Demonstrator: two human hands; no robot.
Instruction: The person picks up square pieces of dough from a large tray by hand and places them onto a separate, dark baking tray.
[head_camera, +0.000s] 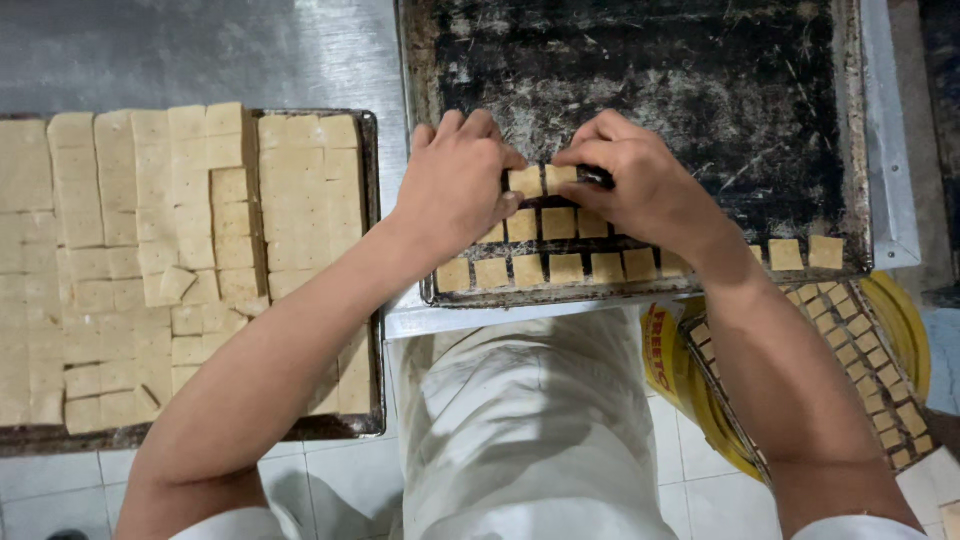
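Note:
A dark, worn baking tray (640, 70) lies in front of me with rows of small square dough pieces (565, 268) along its near edge. My left hand (455, 185) rests on the tray and pinches a dough square (526, 181) at the start of a third row. My right hand (640, 180) holds the neighbouring dough square (558, 175) from the other side, fingertips touching it. The hands nearly meet over these pieces.
To the left a second tray (372, 200) holds a slab of pale dough cut into several squares (150, 260). Below right, a yellow bucket (670, 350) carries another tray of squares (860, 360). A steel tabletop (200, 50) lies behind; white floor tiles (340, 490) lie below.

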